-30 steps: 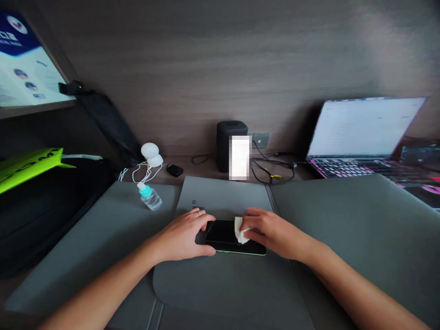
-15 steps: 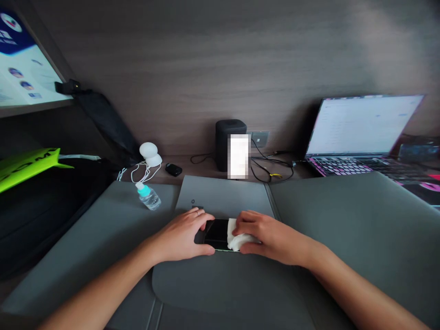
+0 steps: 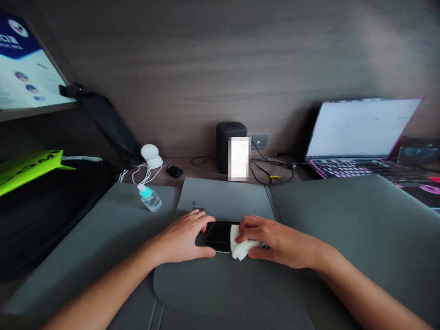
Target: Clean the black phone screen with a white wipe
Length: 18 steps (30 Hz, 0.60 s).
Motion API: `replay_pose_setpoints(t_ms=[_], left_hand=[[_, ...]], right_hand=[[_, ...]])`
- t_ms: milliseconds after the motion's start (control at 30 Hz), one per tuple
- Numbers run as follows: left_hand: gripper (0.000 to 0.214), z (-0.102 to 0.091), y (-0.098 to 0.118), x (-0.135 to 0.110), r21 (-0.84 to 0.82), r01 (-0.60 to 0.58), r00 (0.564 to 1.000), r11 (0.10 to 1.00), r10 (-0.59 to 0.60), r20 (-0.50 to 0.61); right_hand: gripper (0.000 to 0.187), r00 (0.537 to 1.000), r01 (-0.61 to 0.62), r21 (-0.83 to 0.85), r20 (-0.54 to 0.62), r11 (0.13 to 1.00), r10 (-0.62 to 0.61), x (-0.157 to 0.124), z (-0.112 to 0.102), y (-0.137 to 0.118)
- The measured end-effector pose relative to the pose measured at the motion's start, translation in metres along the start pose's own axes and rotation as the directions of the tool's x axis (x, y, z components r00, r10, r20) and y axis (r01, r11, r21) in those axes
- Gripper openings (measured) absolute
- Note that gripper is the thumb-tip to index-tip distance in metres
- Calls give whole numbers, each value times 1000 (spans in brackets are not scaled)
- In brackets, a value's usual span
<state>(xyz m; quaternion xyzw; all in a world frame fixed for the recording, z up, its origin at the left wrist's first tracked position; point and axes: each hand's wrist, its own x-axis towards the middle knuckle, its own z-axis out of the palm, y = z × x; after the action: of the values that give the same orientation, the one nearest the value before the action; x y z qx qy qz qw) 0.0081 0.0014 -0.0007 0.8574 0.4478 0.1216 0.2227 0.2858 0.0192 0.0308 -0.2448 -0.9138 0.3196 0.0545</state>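
Observation:
A black phone (image 3: 218, 235) lies screen up on a grey mat (image 3: 227, 284) in front of me. My left hand (image 3: 184, 237) grips the phone's left end, thumb on the near edge and fingers on the far edge. My right hand (image 3: 271, 240) is closed on a white cloth (image 3: 239, 246) and presses it onto the right part of the screen. The phone's right half is hidden under the cloth and hand.
A small clear bottle with a teal cap (image 3: 149, 197) stands on the mat at left. Behind are a white lamp with cable (image 3: 151, 156), a black speaker (image 3: 227, 144), cables (image 3: 275, 172) and an open laptop (image 3: 360, 137) at right. A black bag (image 3: 41, 206) lies at left.
My right hand slid the cloth left across the screen, then drew it down toward the phone's near edge. The left hand kept its hold.

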Motion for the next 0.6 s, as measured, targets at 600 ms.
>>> replay_pose_setpoints(t_ms=[600], left_hand=[[49,0,2,1,15,27,1000,1000,-27,4]], right_hand=[[20,992,5,-123,-122,992,-20,15,12,8]])
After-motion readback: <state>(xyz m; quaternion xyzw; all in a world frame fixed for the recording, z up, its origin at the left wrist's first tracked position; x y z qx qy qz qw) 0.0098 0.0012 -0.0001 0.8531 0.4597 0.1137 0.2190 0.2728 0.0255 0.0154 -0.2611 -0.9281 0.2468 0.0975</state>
